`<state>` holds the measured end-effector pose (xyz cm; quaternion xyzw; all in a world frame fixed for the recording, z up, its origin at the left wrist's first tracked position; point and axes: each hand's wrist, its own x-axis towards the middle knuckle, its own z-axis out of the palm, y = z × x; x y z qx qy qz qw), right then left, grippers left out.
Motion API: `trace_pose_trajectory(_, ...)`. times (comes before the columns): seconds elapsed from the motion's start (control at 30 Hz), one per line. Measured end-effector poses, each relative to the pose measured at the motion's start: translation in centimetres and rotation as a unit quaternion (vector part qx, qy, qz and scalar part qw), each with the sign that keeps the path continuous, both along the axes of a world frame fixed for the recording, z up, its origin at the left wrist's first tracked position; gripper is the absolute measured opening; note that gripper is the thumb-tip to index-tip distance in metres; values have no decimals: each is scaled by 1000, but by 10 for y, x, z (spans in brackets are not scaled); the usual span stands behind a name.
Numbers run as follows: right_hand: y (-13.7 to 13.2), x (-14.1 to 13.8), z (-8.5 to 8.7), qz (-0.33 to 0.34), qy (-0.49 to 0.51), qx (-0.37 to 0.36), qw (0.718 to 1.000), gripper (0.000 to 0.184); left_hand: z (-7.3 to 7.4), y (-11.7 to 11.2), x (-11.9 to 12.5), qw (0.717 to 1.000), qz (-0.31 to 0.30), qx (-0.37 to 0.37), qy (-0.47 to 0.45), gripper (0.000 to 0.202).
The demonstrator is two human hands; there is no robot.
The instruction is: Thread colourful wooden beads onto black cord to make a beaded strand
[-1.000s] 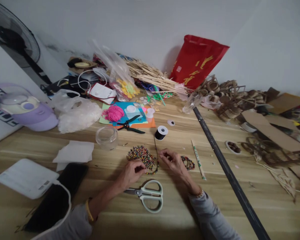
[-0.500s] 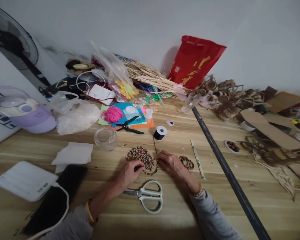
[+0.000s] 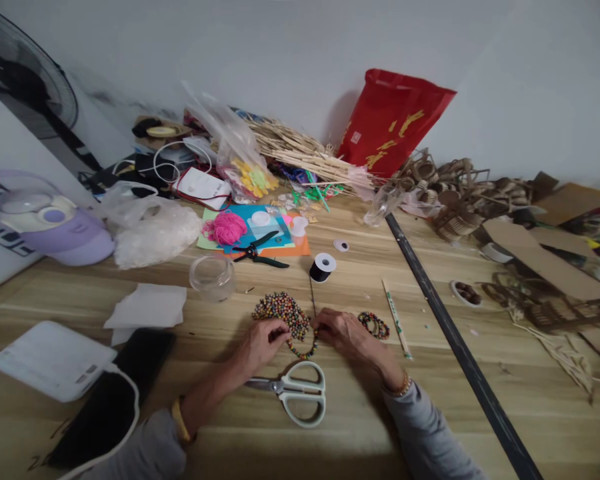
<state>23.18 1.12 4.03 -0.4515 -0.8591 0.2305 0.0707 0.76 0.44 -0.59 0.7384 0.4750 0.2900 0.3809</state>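
My left hand (image 3: 264, 343) rests on the wooden table (image 3: 430, 400) with fingers pinched at the near edge of a pile of small coloured beads (image 3: 283, 310). My right hand (image 3: 345, 331) is closed in a pinch on a black thread running up to the black thread spool (image 3: 323, 267). A curved strand of strung beads (image 3: 303, 348) hangs between the two hands. Finished bead bracelets (image 3: 374, 325) lie just right of my right hand. Pale green scissors (image 3: 295, 392) lie shut in front of both hands.
An empty glass jar (image 3: 213, 277), black pliers (image 3: 257, 253) on coloured paper, pink yarn (image 3: 226, 228), white tissue (image 3: 147, 308), a phone (image 3: 111, 393) and white power bank (image 3: 53, 360) lie left. A long black bar (image 3: 450, 347), red bag (image 3: 393, 123) and wicker pieces (image 3: 455, 193) lie right.
My right hand has drawn in toward the left hand and closed over the thread; the bead strand between them now hangs in a tighter loop. The left hand stays at the bead pile.
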Motion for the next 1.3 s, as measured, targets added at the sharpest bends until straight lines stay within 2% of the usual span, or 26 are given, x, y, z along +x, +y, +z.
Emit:
trace_pose_trajectory(0.23, 0, 2, 4, -3, 7, -9, 1000, 14, 2, -1, 0, 1000, -8, 0, -10, 12)
trace_pose_trajectory(0.37, 13, 7, 6, -82, -19, 40, 996, 15, 4, -2, -1, 1000, -9, 4, -9, 13)
trace_pose_trajectory(0.43, 23, 7, 5, -101, -28, 50, 993, 15, 5, -2, -1, 1000, -10, 3, -8, 13)
trace_pose_trajectory(0.6, 38, -7, -6, -146, -78, 73, 983, 13, 5, -2, -2, 1000, -12, 4, -9, 12)
trace_pose_trajectory(0.7, 36, -19, -15, -189, -114, 119, 968, 19, 1, -2, -2, 1000, -14, 8, -9, 12)
trace_pose_trajectory(0.8, 32, -24, -24, -214, -135, 141, 957, 16, -2, -2, -2, 1000, -16, 10, -6, 12)
trace_pose_trajectory(1.0, 18, -20, -29, -225, -161, 123, 953, 18, -2, -2, -3, 1000, -19, 12, -7, 11)
trace_pose_trajectory(1.3, -10, -21, -6, -184, -139, 9, 973, 18, 6, -2, -2, 1000, -16, 3, -3, 12)
